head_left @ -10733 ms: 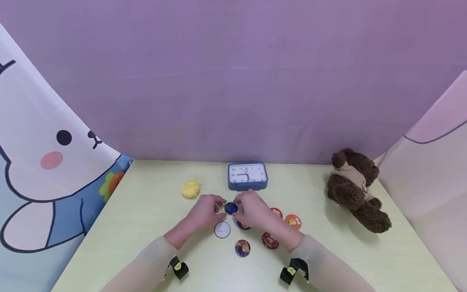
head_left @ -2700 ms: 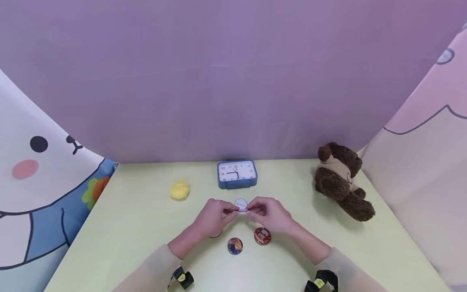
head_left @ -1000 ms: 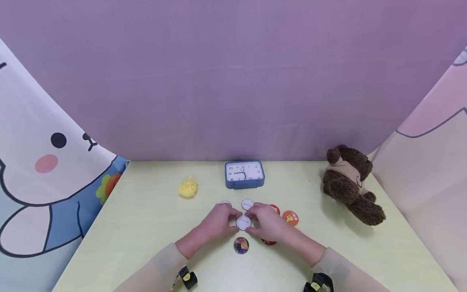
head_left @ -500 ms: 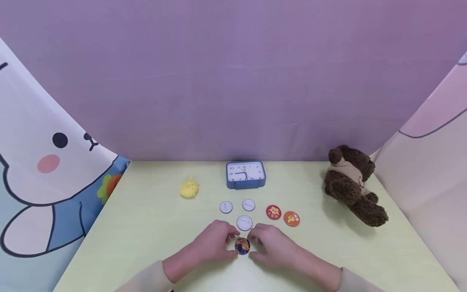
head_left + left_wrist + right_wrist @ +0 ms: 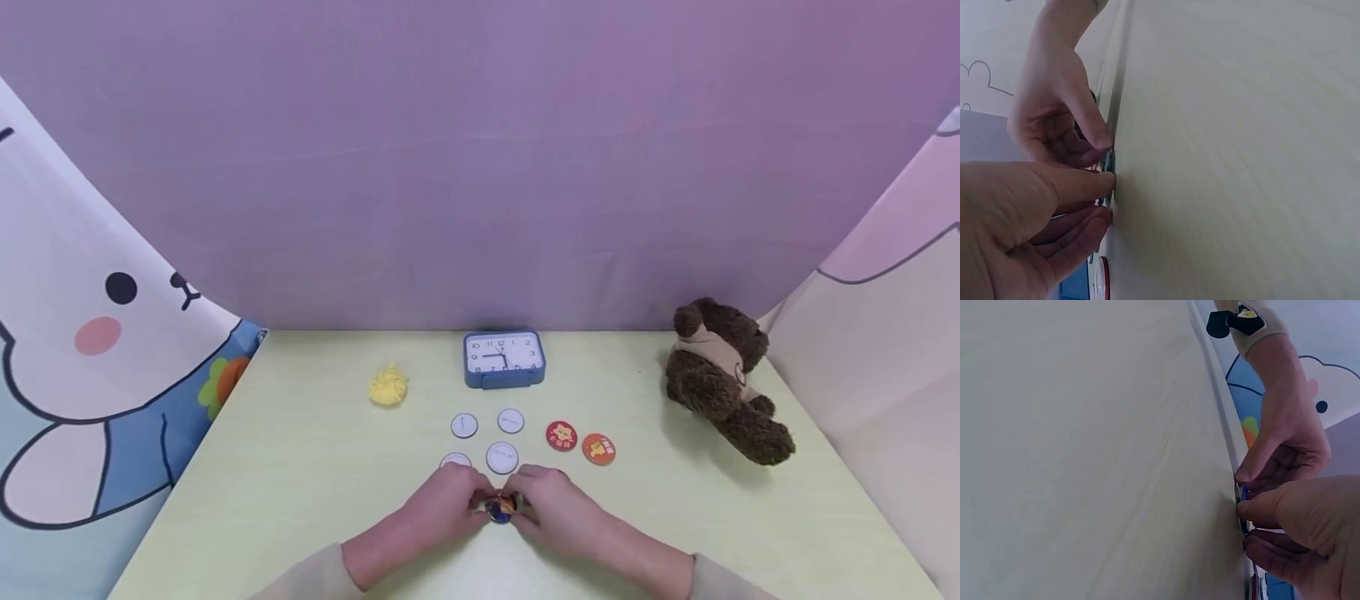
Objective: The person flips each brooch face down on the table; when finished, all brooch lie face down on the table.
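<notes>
A button badge (image 5: pixel 500 511) with a dark, colourful picture is held at the table's near middle, its face partly covered by fingertips. My left hand (image 5: pixel 448 506) pinches its left edge, and my right hand (image 5: pixel 558 510) pinches the right edge. In the left wrist view, the thumb and fingers of the left hand (image 5: pixel 1029 231) close on the badge's rim just at the tabletop. Beyond the hands lie white-backed badges, pin side up: one (image 5: pixel 502 457), another (image 5: pixel 511 421), a third (image 5: pixel 464 425), and one (image 5: pixel 455 460) partly behind the left hand.
A red badge (image 5: pixel 562 435) and an orange badge (image 5: pixel 599 449) lie picture side up on the right. Behind them stands a blue clock (image 5: pixel 504 360). A yellow fuzzy ball (image 5: pixel 387 386) is at the left, a brown teddy bear (image 5: pixel 720 379) at the right.
Badges that showed pictures earlier now lie white back up. Both hands left the middle white-backed badge, moved nearer to the picture badge, and have just closed on its edges.
</notes>
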The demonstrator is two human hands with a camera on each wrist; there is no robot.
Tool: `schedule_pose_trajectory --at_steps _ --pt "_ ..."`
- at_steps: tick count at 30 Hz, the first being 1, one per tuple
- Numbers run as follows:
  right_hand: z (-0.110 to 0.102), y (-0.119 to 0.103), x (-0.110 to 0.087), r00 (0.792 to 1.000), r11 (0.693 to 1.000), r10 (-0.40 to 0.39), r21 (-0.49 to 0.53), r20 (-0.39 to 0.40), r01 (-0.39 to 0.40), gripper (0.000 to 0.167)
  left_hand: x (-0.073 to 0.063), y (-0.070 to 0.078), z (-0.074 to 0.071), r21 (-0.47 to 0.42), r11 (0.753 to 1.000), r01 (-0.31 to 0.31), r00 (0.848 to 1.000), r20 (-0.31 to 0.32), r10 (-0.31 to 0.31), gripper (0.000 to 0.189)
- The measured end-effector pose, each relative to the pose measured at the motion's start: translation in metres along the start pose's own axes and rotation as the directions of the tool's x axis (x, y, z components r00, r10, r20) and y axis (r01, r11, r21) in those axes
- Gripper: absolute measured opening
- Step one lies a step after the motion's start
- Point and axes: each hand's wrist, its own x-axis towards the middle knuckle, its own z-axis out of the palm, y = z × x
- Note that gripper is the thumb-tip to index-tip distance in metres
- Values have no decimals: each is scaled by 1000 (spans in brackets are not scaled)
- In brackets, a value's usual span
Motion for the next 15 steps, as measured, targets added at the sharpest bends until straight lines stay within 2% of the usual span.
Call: schedule_pose_trajectory --at_steps 4,8,11,15 --pt "0 2 0 1000 998 19 61 -4 -19 9 0 -5 -1 -26 1000 -16 999 -38 15 10" --pt "-3 5 0 997 989 66 132 -35 -61 8 1 -10 -2 -48 999 -19 994 -105 14 5" --pt "-8 7 3 992 986 103 140 -74 -92 9 4 -11 -3 -88 996 -26 989 -144 13 4" --pt "-13 9 7 985 981 133 154 -107 -115 9 8 -9 -5 -146 989 -8 988 -155 -15 7"
